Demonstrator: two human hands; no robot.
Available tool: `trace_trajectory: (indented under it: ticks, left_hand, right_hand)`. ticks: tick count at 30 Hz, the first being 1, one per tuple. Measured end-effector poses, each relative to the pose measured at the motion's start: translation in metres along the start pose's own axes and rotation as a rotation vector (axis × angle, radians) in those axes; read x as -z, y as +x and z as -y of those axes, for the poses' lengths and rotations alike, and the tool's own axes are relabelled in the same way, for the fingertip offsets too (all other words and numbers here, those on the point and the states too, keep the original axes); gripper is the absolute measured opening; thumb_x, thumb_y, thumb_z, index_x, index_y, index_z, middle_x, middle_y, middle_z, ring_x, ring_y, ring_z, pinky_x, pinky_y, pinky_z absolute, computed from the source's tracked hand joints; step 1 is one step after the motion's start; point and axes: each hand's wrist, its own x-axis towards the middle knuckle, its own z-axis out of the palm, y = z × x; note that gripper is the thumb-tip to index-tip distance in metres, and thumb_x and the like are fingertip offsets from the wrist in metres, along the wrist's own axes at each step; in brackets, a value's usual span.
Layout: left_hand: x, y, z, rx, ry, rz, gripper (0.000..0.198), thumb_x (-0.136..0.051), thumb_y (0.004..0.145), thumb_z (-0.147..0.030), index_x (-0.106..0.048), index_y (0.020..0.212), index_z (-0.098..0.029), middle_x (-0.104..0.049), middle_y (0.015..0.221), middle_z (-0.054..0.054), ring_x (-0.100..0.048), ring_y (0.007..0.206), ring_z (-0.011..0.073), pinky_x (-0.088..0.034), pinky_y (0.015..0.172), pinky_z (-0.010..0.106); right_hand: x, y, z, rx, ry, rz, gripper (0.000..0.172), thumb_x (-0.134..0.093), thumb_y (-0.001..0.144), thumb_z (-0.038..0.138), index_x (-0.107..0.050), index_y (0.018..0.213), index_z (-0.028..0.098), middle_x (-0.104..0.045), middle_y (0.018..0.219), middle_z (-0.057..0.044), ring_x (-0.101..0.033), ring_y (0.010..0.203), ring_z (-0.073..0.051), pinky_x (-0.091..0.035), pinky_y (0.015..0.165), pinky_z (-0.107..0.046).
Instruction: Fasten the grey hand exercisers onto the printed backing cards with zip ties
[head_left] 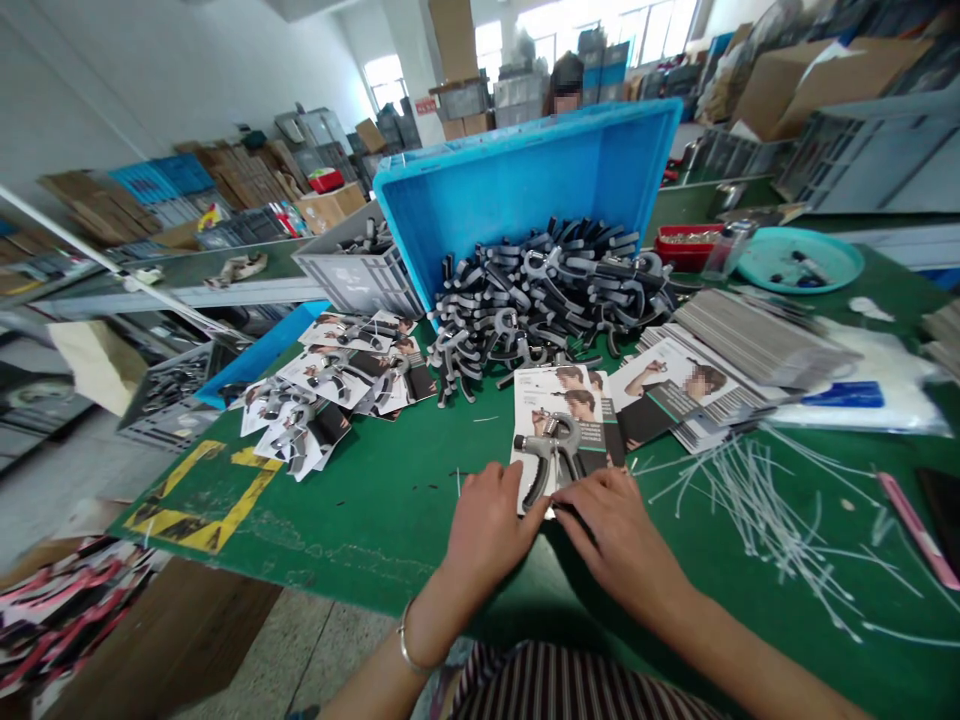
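Observation:
A grey and black hand grip strengthener (568,440) lies on a white and black printed card (529,405) in front of me on the green table. My left hand (491,520) is closed at the card's lower left edge, its thumb reaching toward the strengthener's handle ends. From the other side, my right hand (611,515) has its fingertips bent together at the card's bottom edge; whatever they pinch is too small to make out. Both hands nearly meet there. Right of them spreads a loose bunch of white cable ties (757,500).
A tipped blue crate (525,170) spills many hand grips onto the table. Strengtheners on cards (330,375) are piled left. Stacked cards (750,340), a turquoise tray (799,258), a red box (686,247) and a pink tool (919,530) stand right. A person (567,85) is behind the crate.

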Motion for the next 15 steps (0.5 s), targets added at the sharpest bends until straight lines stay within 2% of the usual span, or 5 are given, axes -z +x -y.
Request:
trace_trajectory:
  ticks: [4,8,11,13,15]
  left_hand:
    - [0.009,0.006,-0.005,-0.064,0.105,0.093,0.022,-0.047,0.095,-0.038,-0.061,0.099,-0.020,-0.067,0.081,0.009,-0.065,0.070,0.0245,-0.045,0.064,0.032]
    - [0.013,0.005,-0.007,-0.073,0.046,0.131,0.021,-0.047,0.096,-0.034,-0.061,0.095,-0.018,-0.069,0.078,0.010,-0.066,0.069,0.0245,-0.046,0.065,0.032]
    - [0.015,0.000,0.009,-0.094,-0.189,0.109,0.020,-0.055,0.093,-0.032,-0.063,0.105,-0.018,-0.070,0.094,0.010,-0.066,0.086,0.0248,-0.050,0.078,0.035]
    - [0.017,-0.004,0.024,-0.116,-0.383,0.097,0.022,-0.055,0.092,-0.028,-0.063,0.111,-0.020,-0.068,0.103,0.008,-0.064,0.095,0.0222,-0.050,0.086,0.034]
    - [0.016,-0.006,0.034,-0.149,-0.530,0.083,0.021,-0.052,0.094,-0.023,-0.065,0.110,-0.022,-0.067,0.104,0.007,-0.063,0.098,0.0195,-0.049,0.089,0.032]
  right_hand:
    - [-0.008,0.012,0.013,0.044,-0.258,0.021,0.014,-0.053,0.094,0.027,-0.065,0.094,0.021,-0.067,0.086,-0.010,-0.049,0.086,-0.029,-0.037,0.076,-0.046]
    - [-0.012,0.024,0.011,0.088,-0.416,0.033,0.021,-0.049,0.094,0.017,-0.063,0.078,0.020,-0.066,0.079,-0.013,-0.049,0.082,-0.030,-0.035,0.072,-0.045]
    - [-0.008,0.024,0.004,0.091,-0.322,0.055,0.022,-0.050,0.095,0.021,-0.064,0.077,0.020,-0.067,0.077,-0.011,-0.050,0.081,-0.029,-0.035,0.070,-0.044]
    - [-0.004,0.021,-0.002,0.069,-0.173,0.063,0.019,-0.053,0.095,0.025,-0.065,0.081,0.021,-0.068,0.080,-0.009,-0.052,0.082,-0.028,-0.036,0.071,-0.041]
    - [0.000,0.020,-0.007,0.041,0.003,0.072,0.015,-0.055,0.094,0.027,-0.066,0.086,0.023,-0.069,0.084,-0.005,-0.053,0.084,-0.025,-0.038,0.073,-0.039]
